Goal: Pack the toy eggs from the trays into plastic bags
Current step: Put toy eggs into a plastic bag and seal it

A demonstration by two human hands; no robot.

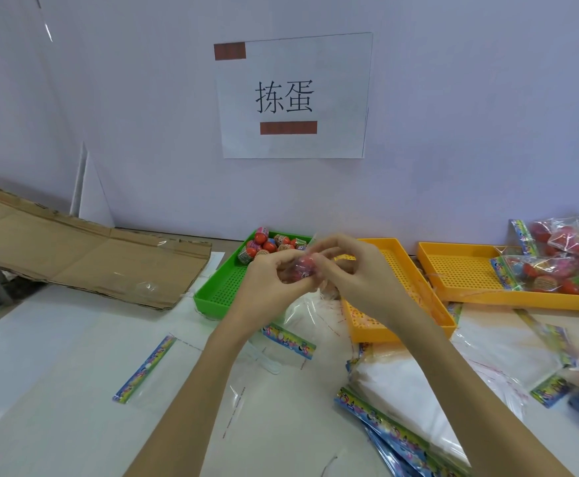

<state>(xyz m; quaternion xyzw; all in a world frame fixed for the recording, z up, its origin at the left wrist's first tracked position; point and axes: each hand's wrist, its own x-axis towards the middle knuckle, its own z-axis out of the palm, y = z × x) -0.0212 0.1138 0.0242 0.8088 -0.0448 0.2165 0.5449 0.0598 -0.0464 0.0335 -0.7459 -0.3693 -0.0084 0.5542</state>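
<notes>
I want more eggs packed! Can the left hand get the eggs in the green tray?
Probably yes, once it lets go. The left hand is busy holding an egg, but the eggs lie uncovered in the green tray just beyond it.

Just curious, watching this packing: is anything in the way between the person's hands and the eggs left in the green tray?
Nothing visible blocks them. The remaining toy eggs sit uncovered at the far end of the green tray, just beyond the left hand and right hand, which together hold a pink egg in clear plastic.
</notes>
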